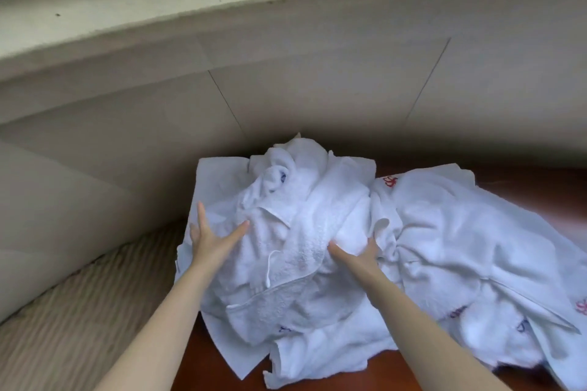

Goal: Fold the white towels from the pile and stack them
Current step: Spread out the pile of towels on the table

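Head view: my left grip (209, 240) lies open, fingers spread, on the white towel pile (305, 200) heaped on the table (540, 187); my right grip (357, 255) presses into it, apparently open too.

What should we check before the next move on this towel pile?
1. Left hand free: ok, fingers spread flat on the pile.
2. Right hand grip: cannot tell, partly buried in a fold.
3. One towel separated: not ok, all lie tangled.
4. Bare table for folding: not ok, only narrow strips show.
5. Folded stack started: not ok, none in view.
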Demonstrator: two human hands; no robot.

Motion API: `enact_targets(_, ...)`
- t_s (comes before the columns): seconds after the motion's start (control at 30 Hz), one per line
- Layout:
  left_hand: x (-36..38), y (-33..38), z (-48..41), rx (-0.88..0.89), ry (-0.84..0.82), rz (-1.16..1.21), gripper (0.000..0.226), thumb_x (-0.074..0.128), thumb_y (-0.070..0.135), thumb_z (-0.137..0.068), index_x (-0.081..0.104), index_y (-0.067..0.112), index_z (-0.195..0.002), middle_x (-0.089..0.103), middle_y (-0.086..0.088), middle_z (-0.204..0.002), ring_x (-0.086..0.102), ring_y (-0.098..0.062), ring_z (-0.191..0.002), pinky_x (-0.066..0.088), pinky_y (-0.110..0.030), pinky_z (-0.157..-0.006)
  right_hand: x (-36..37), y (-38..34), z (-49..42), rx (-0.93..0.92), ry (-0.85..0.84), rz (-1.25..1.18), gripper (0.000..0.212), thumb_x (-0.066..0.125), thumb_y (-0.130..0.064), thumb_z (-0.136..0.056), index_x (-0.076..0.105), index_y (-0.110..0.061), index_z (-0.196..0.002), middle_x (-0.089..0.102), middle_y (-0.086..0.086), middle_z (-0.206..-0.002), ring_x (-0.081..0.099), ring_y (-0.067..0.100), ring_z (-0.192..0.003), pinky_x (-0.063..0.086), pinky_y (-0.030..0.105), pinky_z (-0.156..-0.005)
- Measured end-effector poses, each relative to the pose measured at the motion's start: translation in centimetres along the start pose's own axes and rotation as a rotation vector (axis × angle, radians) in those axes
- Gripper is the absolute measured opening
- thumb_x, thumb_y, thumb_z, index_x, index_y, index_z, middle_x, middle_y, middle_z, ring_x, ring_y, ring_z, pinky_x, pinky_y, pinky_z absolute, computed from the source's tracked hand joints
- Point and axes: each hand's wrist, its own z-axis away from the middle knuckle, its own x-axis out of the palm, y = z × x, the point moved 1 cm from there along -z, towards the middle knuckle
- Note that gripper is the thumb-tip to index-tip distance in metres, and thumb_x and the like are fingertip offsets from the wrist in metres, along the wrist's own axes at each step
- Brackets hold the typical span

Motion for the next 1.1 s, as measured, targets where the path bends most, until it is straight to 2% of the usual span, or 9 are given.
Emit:
enact_targets(0.13, 2.0, -1.7, -3.4, -0.054, -0.196, -0.235, 0.099, 0.058, 0.080, -0.066, 0.006, 0.053, -0.145, -0.015, -0.001, -0.159, -0.007, -0.036, -0.145, 0.008, -0.052, -0.116, 1.3, 0.9, -2.1, -0.095, 0.062, -0.170, 0.119, 0.077, -0.045, -0.053, 0.009, -0.024, -0.149, 0.039, -0.020, -0.124, 0.044, -0.009, -0.099, 0.036, -0.003, -0.075)
enact_targets(0.27, 2.3, -1.9, -5.3, 0.030, -0.278, -0.142, 0.097, 0.069, 0.069, -0.066, 0.034, 0.026, -0.145, 0.031, -0.002, -0.153, 0.028, -0.025, -0.141, 0.029, -0.043, -0.113, 1.6, 2.0, -3.2, -0.107, 0.079, -0.147, 0.101, 0.083, -0.044, -0.059, 0.026, -0.023, -0.141, 0.052, -0.014, -0.126, 0.053, 0.000, -0.102, 0.042, 0.016, -0.078)
enact_targets(0.33, 2.2, -1.3, -5.2, 0.060, -0.354, -0.048, 0.055, 0.074, 0.051, -0.074, 0.057, 0.028, -0.121, 0.063, 0.012, -0.120, 0.058, -0.005, -0.112, 0.048, -0.026, -0.089, 1.6, 1.9, -3.1, -0.104, 0.080, -0.160, 0.075, 0.084, -0.037, -0.065, 0.043, -0.024, -0.126, 0.063, -0.018, -0.113, 0.059, -0.002, -0.097, 0.047, 0.018, -0.074)
enact_targets(0.43, 2.2, -0.5, -4.1, 0.135, -0.348, -0.055, 0.011, 0.074, 0.035, -0.081, 0.065, 0.030, -0.083, 0.069, 0.012, -0.074, 0.063, 0.002, -0.072, 0.046, -0.018, -0.066, 2.2, 1.3, -1.8, -0.138, 0.083, -0.211, 0.042, 0.082, -0.026, -0.067, 0.052, -0.029, -0.096, 0.068, -0.027, -0.081, 0.061, -0.016, -0.069, 0.045, 0.005, -0.051)
enact_targets(0.6, 1.5, 0.4, -1.8, 0.137, -0.329, -0.023, 0.019, 0.069, 0.035, -0.082, 0.062, 0.019, -0.089, 0.069, -0.004, -0.084, 0.067, -0.021, -0.086, 0.054, -0.036, -0.077, 4.0, 1.1, 1.3, -0.102, 0.032, -0.328, 0.051, 0.079, -0.031, -0.074, 0.053, -0.025, -0.118, 0.071, -0.009, -0.101, 0.069, 0.009, -0.089, 0.057, 0.025, -0.067)
enact_targets(0.7, 0.9, 0.5, -0.4, 0.036, -0.324, 0.091, 0.034, 0.070, 0.039, -0.079, 0.057, 0.015, -0.100, 0.068, -0.005, -0.085, 0.067, -0.018, -0.081, 0.052, -0.030, -0.066, 4.6, 0.5, 3.1, -0.096, 0.011, -0.346, 0.051, 0.076, -0.032, -0.078, 0.052, -0.023, -0.123, 0.068, -0.001, -0.111, 0.066, 0.018, -0.101, 0.056, 0.043, -0.086)
enact_targets(0.8, 0.8, 0.6, 0.7, -0.043, -0.289, 0.148, 0.012, 0.059, 0.020, -0.090, 0.047, 0.021, -0.091, 0.055, 0.000, -0.079, 0.055, -0.010, -0.067, 0.043, -0.026, -0.062, 4.4, -1.1, 5.1, -0.135, 0.032, -0.330, 0.041, 0.072, -0.030, -0.081, 0.056, -0.023, -0.117, 0.069, -0.003, -0.105, 0.066, 0.017, -0.099, 0.056, 0.037, -0.085)
enact_targets(1.0, 0.8, 4.1, 6.3, -0.045, -0.321, 0.281, 0.038, 0.062, 0.047, -0.067, 0.065, 0.023, -0.097, 0.073, -0.006, -0.088, 0.071, -0.025, -0.082, 0.058, -0.037, -0.070, 0.3, -5.6, 9.8, -0.242, 0.164, -0.310, 0.024, 0.067, -0.018, -0.080, 0.059, -0.021, -0.103, 0.069, 0.000, -0.093, 0.066, 0.018, -0.089, 0.054, 0.034, -0.079)
enact_targets(1.1, 2.3, 6.3, 10.0, -0.010, -0.364, 0.438, 0.022, 0.064, 0.044, -0.072, 0.071, 0.028, -0.086, 0.075, -0.002, -0.084, 0.073, -0.018, -0.076, 0.056, -0.029, -0.057, -3.8, -8.1, 12.2, -0.337, 0.194, -0.226, 0.022, 0.068, -0.024, -0.074, 0.059, -0.026, -0.094, 0.068, -0.005, -0.089, 0.064, 0.017, -0.087, 0.054, 0.036, -0.077)
